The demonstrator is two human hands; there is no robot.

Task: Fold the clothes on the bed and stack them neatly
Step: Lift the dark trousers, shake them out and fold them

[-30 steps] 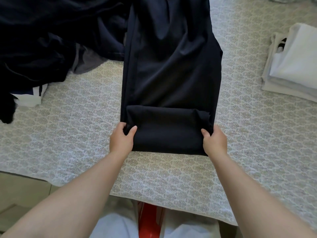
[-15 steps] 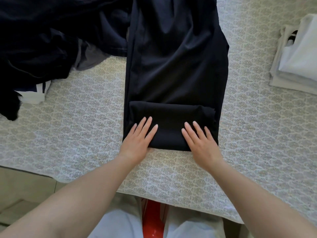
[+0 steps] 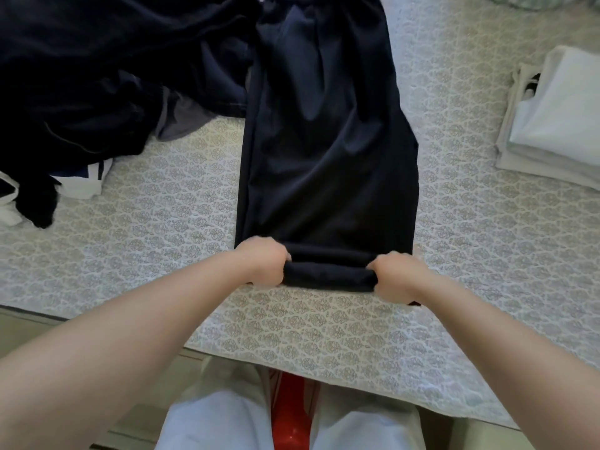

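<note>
- Surface: a bed [image 3: 156,254] under a pale grey-and-white patterned cover takes up most of the view; its near edge runs across the lower part, dropping to a light floor strip at lower left.
- Far left: a heap of dark unfolded clothes [image 3: 81,92] lies on the cover, cut off by the top and left edges. The separate garments in it cannot be told apart.
- Below the heap, a white-and-navy striped piece [image 3: 87,180] sticks out, partly buried under the dark cloth.
- A grey garment [image 3: 181,118] shows between the heap and the centre item, mostly covered.
- Centre: the dark navy garment [image 3: 324,141] lies flat and lengthwise, its far end cut off at the top edge. Its near end is rolled or folded into a thick band.
- Left hand [image 3: 263,264]: fingers curled round the left end of that band, gripping it. The fingertips are hidden under the cloth.
- Right hand [image 3: 399,274]: fingers curled round the right end of the band, gripping it, thumb toward the middle. A dark corner of cloth shows just below the wrist.
- Far right: a stack of folded white clothes [image 3: 558,125] rests on the cover, well apart from the navy garment, cut off by the right edge. A small dark mark shows at its left side; unclear what it is.
- Bottom: the person's light trousers [image 3: 207,427] and something red [image 3: 289,410] between the legs; the red item cannot be identified.
</note>
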